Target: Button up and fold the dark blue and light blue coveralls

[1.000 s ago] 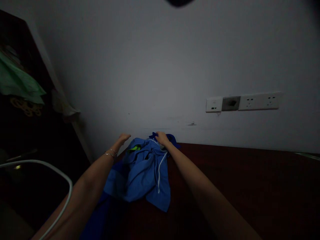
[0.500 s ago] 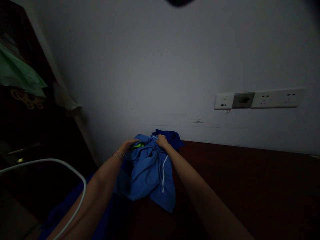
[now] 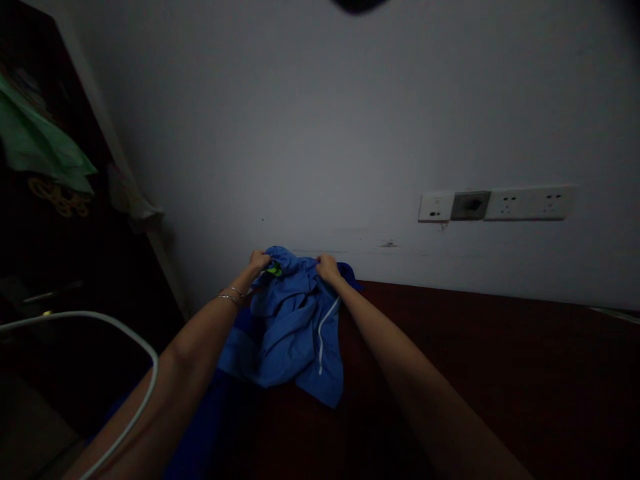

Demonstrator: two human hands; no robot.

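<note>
A light blue garment (image 3: 293, 327) with a white drawstring (image 3: 321, 343) hangs in loose folds over the dark red-brown surface; I cannot tell its exact kind. At its upper left edge, my left hand (image 3: 259, 259) is closed on the cloth, beside a bright green patch (image 3: 275, 269). My right hand (image 3: 327, 267) pinches the upper right edge. Between the hands the top edge is drawn up near the wall. Darker blue cloth (image 3: 349, 275) lies behind my right hand, partly hidden.
A pale wall (image 3: 320, 133) rises behind, with a row of sockets (image 3: 505, 203) at right. The reddish wooden surface (image 3: 480, 360) extends rightward. More blue cloth (image 3: 195, 433) is at lower left. A white cable (image 3: 150, 380) crosses my left forearm. Green cloth (image 3: 45, 143) hangs by a dark door.
Both hands have risen slightly, lifting the garment's upper edge. My left hand has gone from stretched along the cloth to closed on it. The view has shifted a little.
</note>
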